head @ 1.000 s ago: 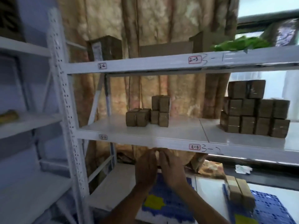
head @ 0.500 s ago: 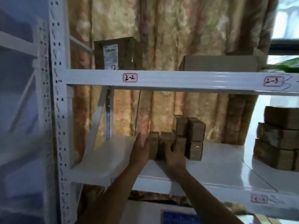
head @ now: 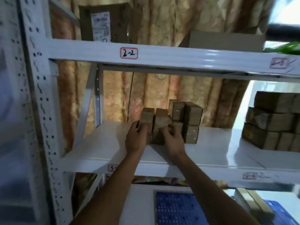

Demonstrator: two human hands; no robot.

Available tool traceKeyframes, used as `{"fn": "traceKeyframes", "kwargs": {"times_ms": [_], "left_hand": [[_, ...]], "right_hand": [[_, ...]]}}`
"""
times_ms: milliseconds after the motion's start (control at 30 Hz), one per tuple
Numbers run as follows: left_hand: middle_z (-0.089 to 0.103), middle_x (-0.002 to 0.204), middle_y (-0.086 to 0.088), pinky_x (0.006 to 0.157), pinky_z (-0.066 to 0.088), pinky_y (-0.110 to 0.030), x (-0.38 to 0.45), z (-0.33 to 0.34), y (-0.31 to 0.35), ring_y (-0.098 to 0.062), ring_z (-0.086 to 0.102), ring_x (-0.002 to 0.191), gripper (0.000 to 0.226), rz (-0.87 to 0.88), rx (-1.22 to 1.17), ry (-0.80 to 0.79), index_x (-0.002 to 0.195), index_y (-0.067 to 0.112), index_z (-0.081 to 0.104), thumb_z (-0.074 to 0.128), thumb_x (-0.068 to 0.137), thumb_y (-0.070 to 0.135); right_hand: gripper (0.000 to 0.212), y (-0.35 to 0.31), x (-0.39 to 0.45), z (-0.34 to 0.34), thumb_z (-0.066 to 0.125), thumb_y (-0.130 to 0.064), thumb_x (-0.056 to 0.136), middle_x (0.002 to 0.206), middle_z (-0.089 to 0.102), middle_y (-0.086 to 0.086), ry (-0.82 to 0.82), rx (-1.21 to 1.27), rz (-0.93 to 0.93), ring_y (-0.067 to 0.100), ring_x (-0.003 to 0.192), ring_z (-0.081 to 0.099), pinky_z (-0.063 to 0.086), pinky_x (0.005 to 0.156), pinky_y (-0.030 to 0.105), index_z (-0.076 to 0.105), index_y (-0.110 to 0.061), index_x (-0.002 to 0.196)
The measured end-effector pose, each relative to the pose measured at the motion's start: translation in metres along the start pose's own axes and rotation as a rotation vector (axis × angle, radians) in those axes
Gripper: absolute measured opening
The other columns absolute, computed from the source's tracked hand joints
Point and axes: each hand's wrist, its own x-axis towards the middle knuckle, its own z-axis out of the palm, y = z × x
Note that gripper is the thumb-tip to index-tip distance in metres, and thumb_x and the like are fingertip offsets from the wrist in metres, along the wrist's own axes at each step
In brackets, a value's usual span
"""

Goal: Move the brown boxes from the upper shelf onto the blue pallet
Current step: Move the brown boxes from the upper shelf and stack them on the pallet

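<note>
My left hand (head: 138,138) and right hand (head: 174,140) clamped two brown boxes (head: 154,125) on the shelf (head: 100,143), fingers closed; beam label (head: 129,53) above read "2-2".

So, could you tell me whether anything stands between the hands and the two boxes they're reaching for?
Nothing visible does: the left hand and right hand already touch the two boxes on the shelf.
</note>
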Motion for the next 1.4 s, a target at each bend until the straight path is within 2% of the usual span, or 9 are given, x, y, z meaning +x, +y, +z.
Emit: {"fn": "traceKeyframes", "kwargs": {"times_ms": [133, 267, 467, 700, 800, 934, 1034, 1201, 1401], "left_hand": [[0.067, 0.096, 0.025, 0.075, 0.051, -0.03, -0.054, -0.002, 0.024, -0.008, 0.064, 0.089, 0.026, 0.082, -0.078, 0.137, 0.112, 0.058, 0.06, 0.05, 0.088, 0.055], [0.064, 0.108, 0.04, 0.071, 0.046, -0.002, -0.142, 0.015, 0.056, 0.014, 0.061, 0.098, 0.031, 0.211, -0.17, 0.173, 0.115, 0.065, 0.055, 0.053, 0.093, 0.044], [0.064, 0.132, 0.008, 0.092, 0.056, -0.031, -0.292, 0.099, 0.065, -0.012, 0.062, 0.119, 0.043, 0.284, -0.265, 0.132, 0.138, 0.031, 0.054, 0.052, 0.096, 0.041], [0.057, 0.124, 0.029, 0.094, 0.052, -0.032, -0.481, 0.23, 0.005, -0.003, 0.06, 0.116, 0.033, 0.04, -0.214, -0.056, 0.131, 0.044, 0.054, 0.058, 0.099, 0.036], [0.054, 0.12, 0.014, 0.094, 0.051, -0.034, -0.528, 0.278, -0.027, -0.013, 0.059, 0.113, 0.027, -0.029, -0.086, -0.156, 0.126, 0.041, 0.057, 0.055, 0.1, 0.043], [0.052, 0.112, 0.01, 0.086, 0.047, -0.026, -0.549, 0.347, -0.062, -0.015, 0.06, 0.106, 0.026, -0.103, -0.004, -0.278, 0.119, 0.046, 0.056, 0.048, 0.097, 0.056], [0.055, 0.118, 0.004, 0.093, 0.053, -0.037, -0.546, 0.41, -0.092, -0.018, 0.061, 0.109, 0.031, -0.188, -0.026, -0.362, 0.126, 0.029, 0.062, 0.052, 0.101, 0.044], [0.06, 0.104, 0.022, 0.073, 0.046, -0.013, -0.511, 0.515, -0.13, 0.008, 0.059, 0.092, 0.01, -0.322, -0.05, -0.385, 0.104, 0.048, 0.053, 0.056, 0.099, 0.04], [0.069, 0.109, 0.006, 0.083, 0.058, -0.042, -0.465, 0.599, -0.15, -0.014, 0.067, 0.095, 0.014, -0.477, -0.037, -0.399, 0.111, 0.037, 0.051, 0.056, 0.098, 0.037]], "right_hand": [[0.035, -0.01, -0.039, -0.022, 0.067, -0.029, 0.101, 0.12, 0.068, -0.005, -0.049, 0.092, -0.098, 0.013, 0.111, 0.068, 0.059, 0.083, 0.019, 0.056, -0.028, 0.134], [0.04, -0.024, -0.096, -0.076, 0.066, -0.03, 0.1, 0.123, 0.067, -0.014, 0.002, 0.129, -0.211, 0.003, 0.109, 0.066, 0.057, 0.084, 0.021, 0.053, -0.03, 0.138], [0.048, -0.012, -0.192, -0.22, 0.062, -0.045, 0.092, 0.121, 0.067, -0.015, 0.125, 0.082, -0.306, 0.009, 0.106, 0.069, 0.062, 0.076, 0.026, 0.053, -0.033, 0.138], [0.045, 0.09, -0.3, -0.396, 0.06, -0.044, 0.097, 0.127, 0.065, -0.011, 0.303, -0.086, -0.064, 0.006, 0.111, 0.066, 0.059, 0.089, 0.027, 0.054, -0.03, 0.14], [0.041, 0.138, -0.316, -0.454, 0.061, -0.034, 0.104, 0.132, 0.064, -0.01, 0.317, -0.135, 0.065, 0.006, 0.114, 0.064, 0.054, 0.086, 0.018, 0.053, -0.03, 0.143], [0.028, 0.183, -0.305, -0.507, 0.069, -0.031, 0.099, 0.118, 0.075, -0.016, 0.351, -0.148, 0.149, 0.005, 0.105, 0.073, 0.06, 0.082, 0.022, 0.066, -0.041, 0.125], [0.026, 0.222, -0.275, -0.544, 0.076, -0.026, 0.094, 0.109, 0.077, -0.019, 0.384, -0.169, 0.2, 0.008, 0.097, 0.076, 0.064, 0.081, 0.036, 0.069, -0.041, 0.115], [0.035, 0.28, -0.184, -0.599, 0.076, -0.033, 0.095, 0.103, 0.074, -0.03, 0.374, -0.244, 0.277, -0.003, 0.095, 0.074, 0.058, 0.069, 0.013, 0.062, -0.06, 0.113], [0.036, 0.343, -0.089, -0.639, 0.077, -0.037, 0.092, 0.112, 0.068, -0.016, 0.347, -0.323, 0.396, -0.001, 0.091, 0.072, 0.056, 0.072, 0.01, 0.057, -0.037, 0.122]]}}
